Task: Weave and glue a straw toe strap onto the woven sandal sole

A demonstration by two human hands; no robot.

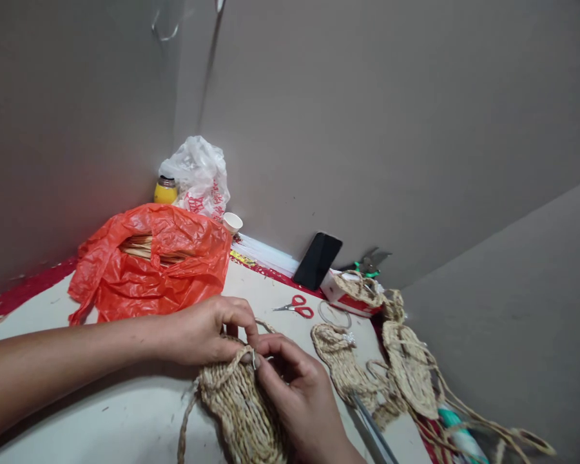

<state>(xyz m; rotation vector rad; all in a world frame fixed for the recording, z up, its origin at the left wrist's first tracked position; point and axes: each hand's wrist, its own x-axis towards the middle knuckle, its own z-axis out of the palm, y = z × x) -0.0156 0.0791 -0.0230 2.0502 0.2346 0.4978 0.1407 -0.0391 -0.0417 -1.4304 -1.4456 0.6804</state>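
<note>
A woven straw sandal [239, 406] lies on the pale table [125, 412] in front of me. My left hand [205, 332] is closed, pinching the sandal's top loop from the left. My right hand [302, 399] comes up from below and pinches the same spot, with something small and shiny between its fingertips that I cannot make out. The two hands touch at the loop.
Red-handled scissors [297, 307], a leaning black phone [318, 260] and more straw sandals [408, 367] lie to the right. An orange plastic bag [149, 267], a white bag [200, 174], a yellow bottle [165, 191] and a paper cup [232, 222] stand at the back left. Grey walls close the corner.
</note>
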